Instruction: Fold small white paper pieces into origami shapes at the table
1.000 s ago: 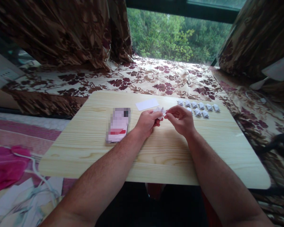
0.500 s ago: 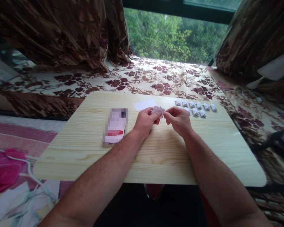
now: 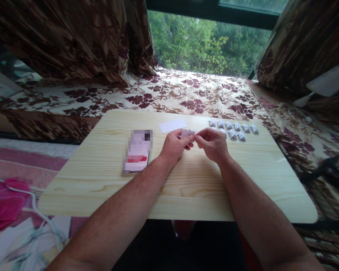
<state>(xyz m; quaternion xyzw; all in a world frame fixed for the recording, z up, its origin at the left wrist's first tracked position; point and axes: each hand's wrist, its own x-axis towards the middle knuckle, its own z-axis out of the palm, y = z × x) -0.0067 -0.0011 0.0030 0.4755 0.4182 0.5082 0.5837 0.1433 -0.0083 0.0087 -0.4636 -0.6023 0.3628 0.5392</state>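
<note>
My left hand (image 3: pixel 173 146) and my right hand (image 3: pixel 212 143) meet over the middle of a light wooden table (image 3: pixel 186 188). Both pinch a small folded white paper piece (image 3: pixel 186 133) between their fingertips, just above the tabletop. A flat white paper slip (image 3: pixel 172 125) lies right behind the hands. To the right, several small folded white paper shapes (image 3: pixel 234 130) sit in two rows. A pink and white phone-sized object (image 3: pixel 137 150) lies flat to the left of my left hand.
Floral cloth (image 3: pixel 172 92) covers the ledge behind the table, with patterned curtains (image 3: pixel 73 37) on both sides of a window. A pink cloth (image 3: pixel 2 203) and white cables (image 3: pixel 39 226) lie at the lower left. A white cable and charger (image 3: pixel 302 109) lie at the far right.
The paper piece has become smaller and more tightly folded between my fingertips. Both hands stay together at the table's middle; the view shifted slightly.
</note>
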